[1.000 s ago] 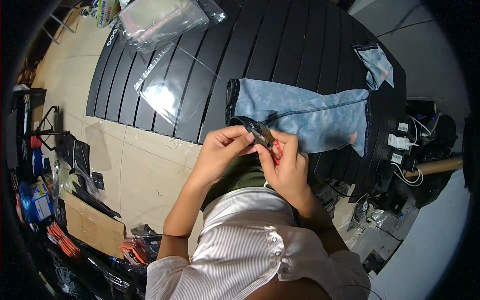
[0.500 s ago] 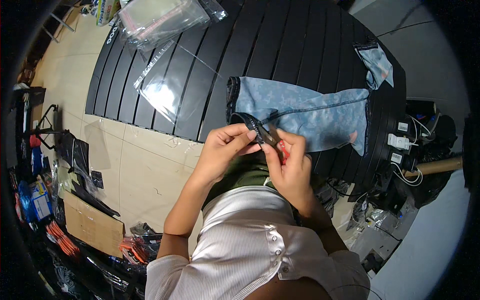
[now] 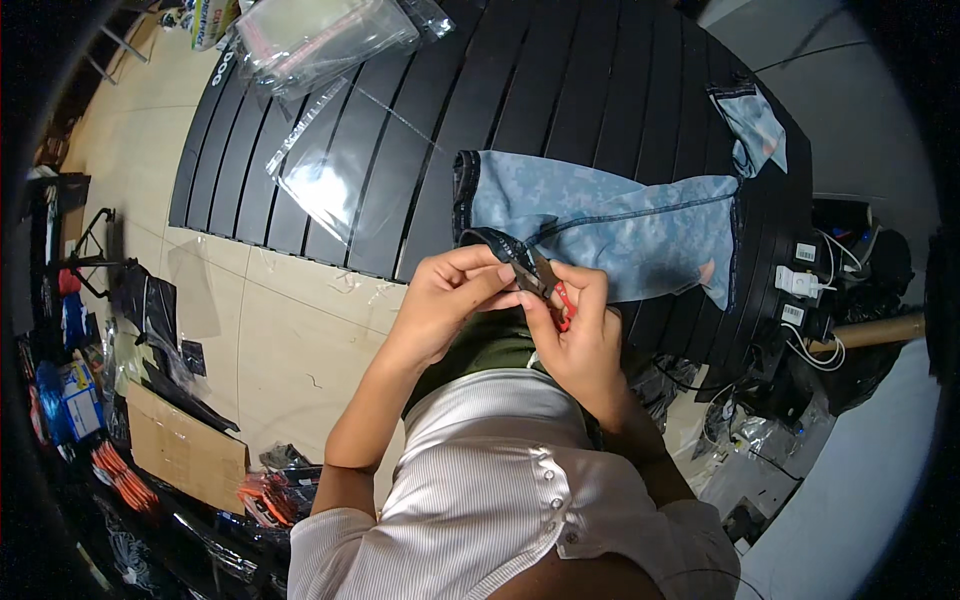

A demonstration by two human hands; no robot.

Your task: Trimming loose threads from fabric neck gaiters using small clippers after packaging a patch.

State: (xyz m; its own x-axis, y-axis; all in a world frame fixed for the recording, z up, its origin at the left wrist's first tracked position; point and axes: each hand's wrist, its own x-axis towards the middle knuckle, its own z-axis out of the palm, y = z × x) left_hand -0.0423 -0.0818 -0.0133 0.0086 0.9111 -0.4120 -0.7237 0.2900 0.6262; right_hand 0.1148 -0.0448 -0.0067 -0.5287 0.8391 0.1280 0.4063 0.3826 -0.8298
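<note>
A light blue patterned fabric tube (image 3: 640, 245), like an arm sleeve, lies at the table's near edge with dark trim and a dark seam along it. My left hand (image 3: 440, 305) is closed, pinching the dark trim at its near left corner between thumb and fingers. In my right hand (image 3: 582, 340) is a small pair of red-handled scissors (image 3: 563, 296), held with the blades against the pinched trim. The fingers partly cover the blades and the trim. A smaller piece of the same blue fabric (image 3: 757, 130) rests toward the table's right side.
The black slatted table (image 3: 420, 130) curves across the front. Clear plastic bags (image 3: 330, 45) are piled at its far left, and a flat clear bag (image 3: 330, 185) lies nearer. White chargers with cables (image 3: 797, 283) are at the right. A cardboard piece (image 3: 185, 440) is on the floor at left.
The scissor blades have shifted slightly and turned against the trim. My left hand keeps its pinch, and the fabric stays almost in place.
</note>
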